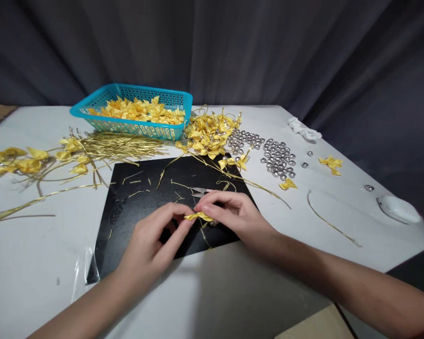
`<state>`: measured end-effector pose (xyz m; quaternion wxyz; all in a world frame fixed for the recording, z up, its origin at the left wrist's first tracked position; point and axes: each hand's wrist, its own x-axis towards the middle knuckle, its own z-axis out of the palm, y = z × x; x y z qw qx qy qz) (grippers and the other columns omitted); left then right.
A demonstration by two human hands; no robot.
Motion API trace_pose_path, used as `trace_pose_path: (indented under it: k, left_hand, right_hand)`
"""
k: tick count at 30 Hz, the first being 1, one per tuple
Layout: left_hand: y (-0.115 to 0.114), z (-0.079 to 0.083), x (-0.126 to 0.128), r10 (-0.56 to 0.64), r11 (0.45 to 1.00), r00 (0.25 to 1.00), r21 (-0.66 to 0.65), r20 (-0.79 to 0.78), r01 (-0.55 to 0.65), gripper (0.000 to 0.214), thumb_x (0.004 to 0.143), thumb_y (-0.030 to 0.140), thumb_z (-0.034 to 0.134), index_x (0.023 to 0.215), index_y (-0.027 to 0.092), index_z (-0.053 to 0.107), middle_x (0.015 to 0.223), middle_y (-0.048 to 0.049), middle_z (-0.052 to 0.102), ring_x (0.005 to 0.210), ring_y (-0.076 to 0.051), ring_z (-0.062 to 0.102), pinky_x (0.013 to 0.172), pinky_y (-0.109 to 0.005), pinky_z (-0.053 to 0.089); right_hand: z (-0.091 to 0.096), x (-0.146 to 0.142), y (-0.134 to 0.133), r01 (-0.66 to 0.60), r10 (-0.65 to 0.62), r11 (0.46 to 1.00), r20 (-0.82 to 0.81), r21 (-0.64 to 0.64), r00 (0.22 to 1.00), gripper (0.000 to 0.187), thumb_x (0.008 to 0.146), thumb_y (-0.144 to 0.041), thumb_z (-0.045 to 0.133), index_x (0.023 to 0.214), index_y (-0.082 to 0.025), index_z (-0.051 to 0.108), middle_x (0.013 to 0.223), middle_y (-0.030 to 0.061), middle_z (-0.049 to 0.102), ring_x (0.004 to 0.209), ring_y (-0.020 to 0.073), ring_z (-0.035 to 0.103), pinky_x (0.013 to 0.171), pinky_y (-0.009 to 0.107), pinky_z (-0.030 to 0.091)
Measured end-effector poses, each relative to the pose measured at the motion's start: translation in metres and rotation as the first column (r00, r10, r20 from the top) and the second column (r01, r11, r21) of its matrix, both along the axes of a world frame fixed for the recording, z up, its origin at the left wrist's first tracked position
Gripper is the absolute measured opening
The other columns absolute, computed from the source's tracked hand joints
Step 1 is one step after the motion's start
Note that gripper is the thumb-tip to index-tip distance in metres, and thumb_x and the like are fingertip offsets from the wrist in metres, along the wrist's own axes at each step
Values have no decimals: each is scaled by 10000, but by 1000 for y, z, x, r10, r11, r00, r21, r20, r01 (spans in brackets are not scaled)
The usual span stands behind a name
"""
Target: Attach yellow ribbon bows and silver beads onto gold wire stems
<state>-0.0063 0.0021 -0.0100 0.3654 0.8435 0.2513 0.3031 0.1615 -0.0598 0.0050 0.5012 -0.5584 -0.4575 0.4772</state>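
Observation:
Both my hands meet over the front of a black mat (144, 197). My left hand (151, 242) pinches one end of a small yellow ribbon bow (199, 216) with thumb and forefinger. My right hand (229, 212) is closed on the bow's other end, and a thin gold cord (204, 235) trails down from it. Small scissors (200, 191) lie on the mat just behind my right fingers, partly hidden.
A teal basket (169, 98) of yellow bows stands at the back. Gold cords (120, 143) and bows lie at left, finished bows (210, 132) behind the mat, silver bells (277, 157) at right, with a white dish (397, 208) and crumpled tissue (304, 129).

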Motion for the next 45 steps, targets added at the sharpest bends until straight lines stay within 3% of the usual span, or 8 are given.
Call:
trace_pose_path:
  k: [4, 8, 15, 20, 25, 37, 42, 45]
  left_hand:
    - [0, 0, 2, -58, 997, 998, 42, 5, 58, 95, 868, 132, 511, 884, 209, 563, 801, 28, 641, 683, -76, 594, 614, -141, 443]
    - [-1, 1, 3, -96, 991, 995, 93, 21, 93, 121, 859, 95, 515, 894, 201, 560, 816, 33, 642, 694, -61, 586, 645, -122, 429]
    - [-1, 1, 4, -124, 985, 992, 127, 37, 118, 110, 861, 83, 517, 886, 183, 555, 795, 30, 629, 709, -66, 581, 665, -124, 423]
    - [1, 0, 6, -120, 979, 991, 172, 62, 107, 130, 871, 84, 504, 942, 179, 559, 841, 9, 649, 745, -84, 593, 685, -149, 435]
    - [5, -2, 6, -137, 960, 990, 251, 44, 122, 129, 892, 102, 478, 983, 144, 559, 867, -35, 657, 782, -113, 601, 692, -185, 448]
    - [15, -7, 4, -185, 861, 981, 471, -65, 193, 169, 915, 104, 409, 1033, 123, 528, 899, -84, 669, 780, -177, 598, 665, -276, 489]
    - [17, -9, 1, -184, 778, 977, 592, -109, 212, 206, 892, 74, 420, 1065, 88, 532, 870, -101, 668, 742, -188, 581, 636, -281, 481]
    - [17, -9, 0, -181, 773, 979, 601, -95, 201, 217, 893, 75, 419, 1079, 84, 531, 883, -110, 669, 751, -183, 579, 645, -271, 472]
  right_hand:
    - [1, 1, 1, -87, 78, 993, -102, -85, 992, 150, 756, -306, 623, 748, -159, 593, 760, 0, 560, 705, 112, 501, 665, 251, 388]
    - [2, 2, 3, -113, 115, 993, -57, 36, 992, 128, 799, -274, 586, 751, -160, 551, 769, -3, 518, 737, 111, 472, 698, 244, 366]
    - [2, -3, 4, 3, 6, 998, -130, 69, 992, 122, 806, -265, 599, 748, -169, 549, 786, -4, 503, 756, 108, 469, 701, 227, 363]
    - [7, -7, 6, 25, -27, 1000, -293, -9, 956, 136, 769, -275, 638, 746, -169, 555, 715, -16, 530, 672, 94, 489, 655, 216, 368]
    - [11, -8, 12, 69, -91, 995, -327, -78, 941, 144, 711, -247, 677, 725, -159, 565, 682, -18, 553, 627, 86, 490, 615, 208, 357]
    - [22, -8, 27, 49, -137, 949, -268, -311, 954, 135, 645, -67, 538, 526, -132, 536, 569, -3, 534, 581, 76, 464, 576, 199, 329]
    - [23, -8, 25, 26, -119, 943, -262, -333, 958, 150, 645, -71, 534, 512, -139, 535, 562, 4, 522, 557, 78, 457, 534, 196, 342]
    - [24, -8, 25, -7, -92, 940, -274, -340, 957, 166, 667, -63, 520, 517, -130, 546, 570, 14, 518, 545, 75, 467, 512, 184, 364]
